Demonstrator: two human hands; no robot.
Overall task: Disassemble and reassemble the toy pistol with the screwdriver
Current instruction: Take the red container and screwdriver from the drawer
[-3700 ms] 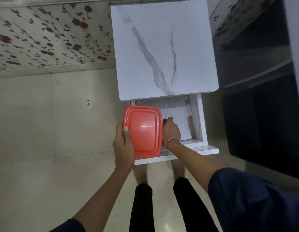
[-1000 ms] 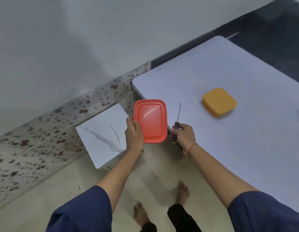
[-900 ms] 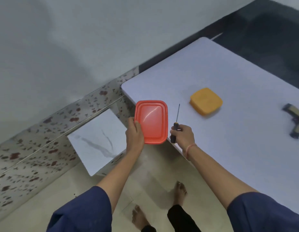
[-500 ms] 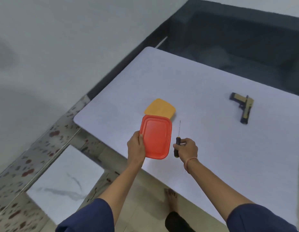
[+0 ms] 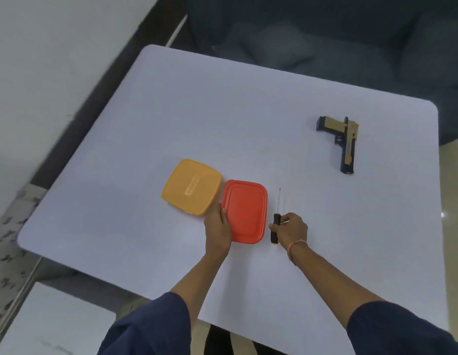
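White table [image 5: 222, 111], left hand [image 5: 219, 230] gripping red box [image 5: 245, 211], right hand [image 5: 290, 230] gripping screwdriver [image 5: 275, 221], toy pistol [image 5: 347, 139] near far edge

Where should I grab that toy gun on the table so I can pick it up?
Take the toy pistol by its handle, the stubby tan and black part sticking out to the left. It lies flat on its side on the table, so come straight down from above and pinch the handle's two long edges.
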